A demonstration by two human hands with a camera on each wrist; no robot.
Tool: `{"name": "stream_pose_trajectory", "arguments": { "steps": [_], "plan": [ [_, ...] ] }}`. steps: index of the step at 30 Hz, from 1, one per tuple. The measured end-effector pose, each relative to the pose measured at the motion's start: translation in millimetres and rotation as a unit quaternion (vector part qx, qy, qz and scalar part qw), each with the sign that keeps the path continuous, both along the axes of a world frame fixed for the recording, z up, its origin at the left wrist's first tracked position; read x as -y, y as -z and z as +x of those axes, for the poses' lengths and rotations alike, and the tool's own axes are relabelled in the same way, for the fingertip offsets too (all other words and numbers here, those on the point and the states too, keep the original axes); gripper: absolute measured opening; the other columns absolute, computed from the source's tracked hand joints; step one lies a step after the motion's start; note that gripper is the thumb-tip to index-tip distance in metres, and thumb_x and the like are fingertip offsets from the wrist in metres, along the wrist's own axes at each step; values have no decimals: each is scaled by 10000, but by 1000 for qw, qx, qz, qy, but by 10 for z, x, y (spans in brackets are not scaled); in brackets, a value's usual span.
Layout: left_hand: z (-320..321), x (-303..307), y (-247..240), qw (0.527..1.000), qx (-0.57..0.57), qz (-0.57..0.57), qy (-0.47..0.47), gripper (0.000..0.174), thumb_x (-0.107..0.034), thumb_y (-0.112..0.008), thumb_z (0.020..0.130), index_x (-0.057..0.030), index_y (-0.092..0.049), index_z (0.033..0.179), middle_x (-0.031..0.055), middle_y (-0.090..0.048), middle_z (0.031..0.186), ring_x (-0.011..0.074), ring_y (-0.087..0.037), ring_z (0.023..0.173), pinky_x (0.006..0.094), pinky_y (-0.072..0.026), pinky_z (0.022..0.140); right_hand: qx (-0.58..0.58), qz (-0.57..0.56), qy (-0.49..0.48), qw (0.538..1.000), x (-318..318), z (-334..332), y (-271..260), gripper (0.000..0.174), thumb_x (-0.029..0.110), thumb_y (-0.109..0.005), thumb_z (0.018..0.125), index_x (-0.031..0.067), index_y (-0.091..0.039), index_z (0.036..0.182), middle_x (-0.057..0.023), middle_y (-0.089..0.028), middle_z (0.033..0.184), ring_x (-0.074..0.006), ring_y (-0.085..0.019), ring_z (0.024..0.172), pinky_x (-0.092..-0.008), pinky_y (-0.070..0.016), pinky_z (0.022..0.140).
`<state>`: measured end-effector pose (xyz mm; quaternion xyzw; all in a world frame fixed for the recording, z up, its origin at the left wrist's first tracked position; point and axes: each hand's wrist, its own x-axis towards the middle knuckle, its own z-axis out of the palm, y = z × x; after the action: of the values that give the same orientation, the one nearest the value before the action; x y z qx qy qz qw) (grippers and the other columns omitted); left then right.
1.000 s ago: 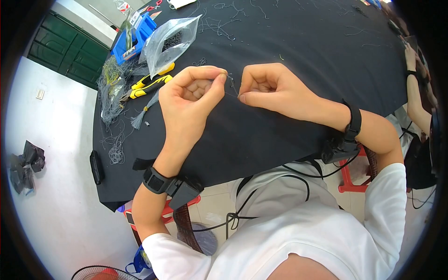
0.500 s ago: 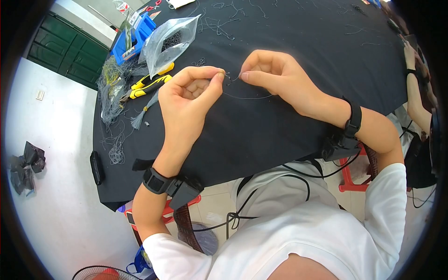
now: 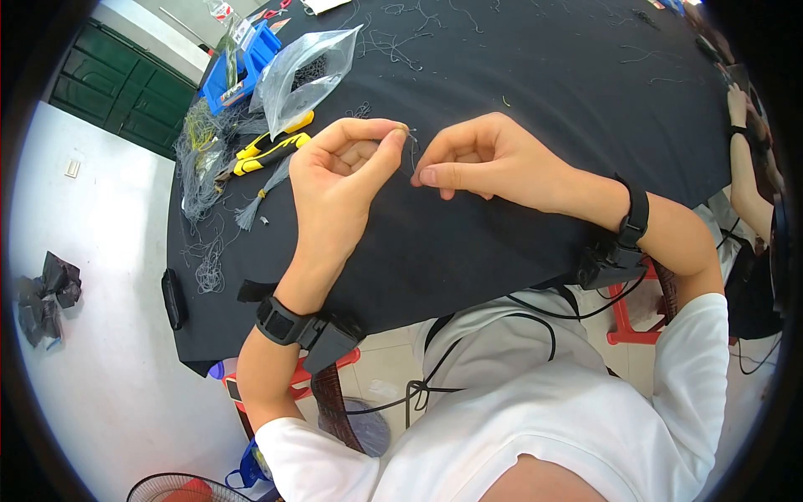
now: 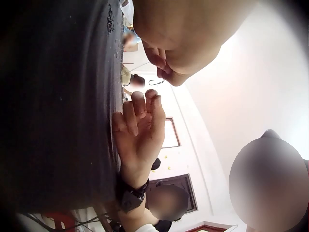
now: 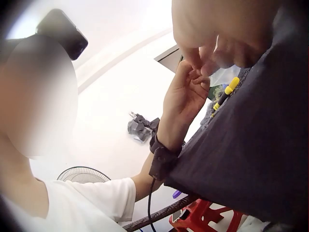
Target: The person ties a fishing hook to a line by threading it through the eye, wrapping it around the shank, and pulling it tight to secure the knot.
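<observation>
Between thumb and forefinger, my left hand [image 3: 339, 180] pinches a tiny dark hook [image 4: 155, 82], whose curved end sticks out past the fingertips in the left wrist view. A thin grey line [image 3: 414, 152] hangs from there toward my right hand [image 3: 506, 167]. The right thumb and forefinger come together at the line's lower part, slightly right of and below the left fingertips; the other right fingers are loosely bent. The hands do not touch in the head view. My left fingers partly hide the hook.
On the black cloth [image 3: 502, 251] at left lie yellow-black pliers [image 3: 272, 155], a clear bag [image 3: 305, 79] of dark pieces, a blue bin [image 3: 242, 71] and bundles of grey line [image 3: 201, 167]. Loose strands lie farther back. Another person's arm [image 3: 740, 167] is at far right.
My right hand rose toward the left fingertips, then came back down and left, its fingers now less curled. A loop of line below the hands is no longer seen. My left hand has barely moved.
</observation>
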<state>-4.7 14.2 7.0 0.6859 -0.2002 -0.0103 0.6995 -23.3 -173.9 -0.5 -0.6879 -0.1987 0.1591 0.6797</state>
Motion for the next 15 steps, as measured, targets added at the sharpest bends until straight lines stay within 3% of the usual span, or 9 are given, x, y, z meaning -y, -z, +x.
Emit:
{"name": "stream_pose_trajectory", "arguments": {
  "steps": [15],
  "plan": [
    [-31,4,28,992,-65,-65,90,123,10,-610,816,55,-613,930,114,-657,890,112,-630,802,195,-487,738,12,14,72,997,9,83,134,166,154,-640,816,-4,-664,859,-11,-611,748,-46,-514,657,-192,-409,598]
  ]
}}
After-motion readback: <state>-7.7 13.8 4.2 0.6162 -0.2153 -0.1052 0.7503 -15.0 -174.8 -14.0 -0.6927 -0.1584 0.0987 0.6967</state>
